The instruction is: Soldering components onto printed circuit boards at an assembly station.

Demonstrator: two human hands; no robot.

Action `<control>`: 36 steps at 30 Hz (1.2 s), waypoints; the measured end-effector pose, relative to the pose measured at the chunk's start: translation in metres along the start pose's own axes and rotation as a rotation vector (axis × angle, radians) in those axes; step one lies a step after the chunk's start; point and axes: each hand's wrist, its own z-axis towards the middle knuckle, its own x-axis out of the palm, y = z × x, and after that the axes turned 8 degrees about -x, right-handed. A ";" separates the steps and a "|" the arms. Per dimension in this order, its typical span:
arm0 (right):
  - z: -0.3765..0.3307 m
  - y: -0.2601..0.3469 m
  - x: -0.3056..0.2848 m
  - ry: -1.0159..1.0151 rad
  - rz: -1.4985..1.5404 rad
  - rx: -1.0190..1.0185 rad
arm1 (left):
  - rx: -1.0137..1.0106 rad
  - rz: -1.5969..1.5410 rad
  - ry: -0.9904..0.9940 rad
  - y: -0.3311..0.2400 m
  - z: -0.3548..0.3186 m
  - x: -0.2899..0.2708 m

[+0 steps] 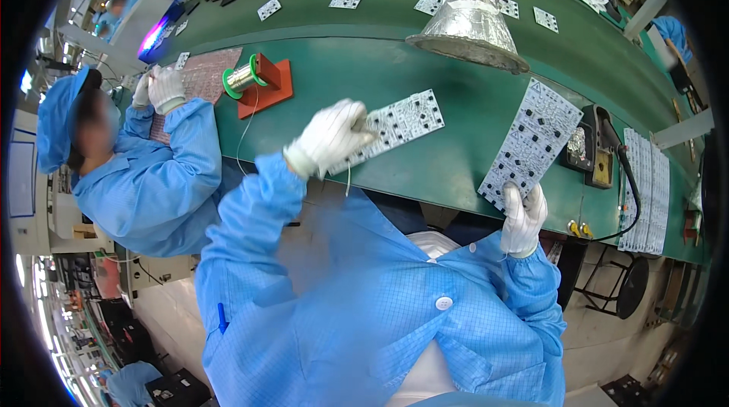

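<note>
Right hand (522,217) gripping white pcb panel (531,143) by bottom edge, long axis up-right, left hand (332,136) pressing 2nd panel (399,124).

Single view only, head-worn fisheye, left camera of a pair. Looks steeply down and forward from the wearer's head over the blue-coated chest and forearms, which enter from the lower edge. Close range: the green counter (395,58) fills the upper half, bending hard toward the rim. Picture sits tilted, so the counter edge runs diagonally, lower at right. Black vignette rings the frame. A neighbouring person (144,171) shows at left, floor at bottom. No second view to share coverage with.
</note>
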 end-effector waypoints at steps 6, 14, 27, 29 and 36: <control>0.017 0.021 0.010 0.364 -0.351 -0.683 | -0.422 -0.797 -0.288 -0.070 -0.074 0.007; 0.043 0.039 0.019 0.280 -0.475 -0.856 | 0.050 -0.435 -0.302 -0.103 -0.091 0.004; 0.031 0.020 0.019 0.257 -0.391 -0.740 | -0.462 -1.679 -0.272 -0.155 -0.072 0.014; 0.034 0.012 0.017 0.303 -0.495 -0.750 | -0.392 -1.743 -0.321 -0.125 -0.080 -0.006; 0.068 0.014 -0.005 0.638 -0.755 -0.753 | -0.254 -1.546 -0.831 -0.127 -0.070 -0.028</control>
